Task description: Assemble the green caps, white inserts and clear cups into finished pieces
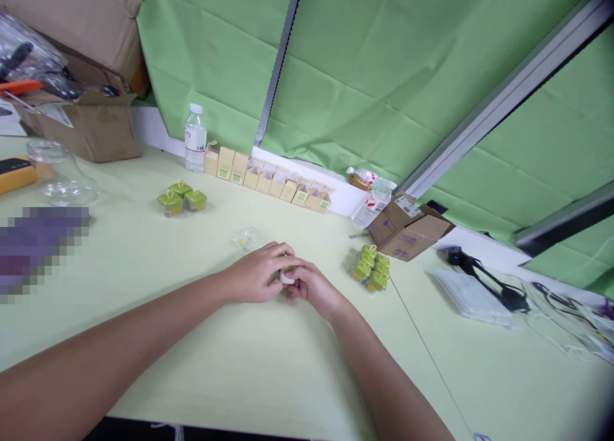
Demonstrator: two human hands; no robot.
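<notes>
Over the middle of the table, my left hand (256, 275) and my right hand (314, 291) meet with fingers curled around one small green-and-white piece (286, 277). Its white rounded edge shows between the fingers, with a bit of green above; the rest is hidden. Just beyond my left hand lies a small clear plastic container (248, 239) with a yellow mark. To the left stands a group of 3 small clear boxes with green lids (180, 196), each lid with a loop. A larger cluster of green-lidded boxes (371, 268) stands to the right of my right hand.
Small cardboard boxes (263, 180), several with open flaps, line the back edge beside a water bottle (195, 139). A glass jar (64, 179) and a filled carton (91, 128) stand left. At right are a cardboard box (407, 229), lying bottles (371, 208) and cables (566, 307).
</notes>
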